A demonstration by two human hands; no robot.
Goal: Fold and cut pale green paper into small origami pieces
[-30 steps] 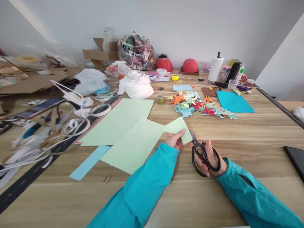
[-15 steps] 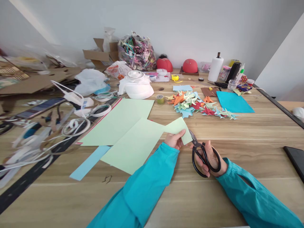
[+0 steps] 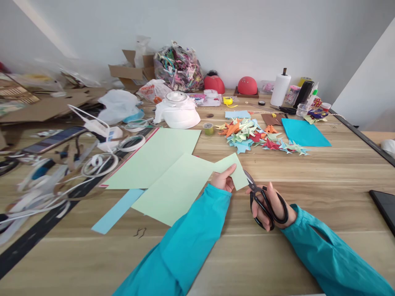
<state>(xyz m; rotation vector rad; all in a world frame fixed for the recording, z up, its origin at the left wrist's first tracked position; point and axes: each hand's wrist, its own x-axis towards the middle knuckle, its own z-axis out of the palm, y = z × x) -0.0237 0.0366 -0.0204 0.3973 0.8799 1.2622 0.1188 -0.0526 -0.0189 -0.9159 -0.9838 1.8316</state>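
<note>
My left hand (image 3: 224,179) pinches a small pale green piece of paper (image 3: 233,166), thumb on top and fingers underneath. Black-handled scissors (image 3: 268,205) are in my right hand (image 3: 279,209), fingers through the loops. Their blades are apart at the paper's right edge; whether they bite into it I cannot tell. Left of my left hand lies a larger pale green sheet (image 3: 175,187), partly over another green sheet (image 3: 160,152) and close to a light blue paper strip (image 3: 119,210).
Folded paper cranes (image 3: 253,135) in several colours lie ahead, beside a turquoise paper square (image 3: 305,132) and a tape roll (image 3: 208,129). Tangled white cables (image 3: 98,164) crowd the left. A dark phone-like device (image 3: 384,209) sits at the right edge.
My left hand has shifted slightly left on the small paper, and its thumb sits farther from the right edge. The scissor handles have drawn closer together.
</note>
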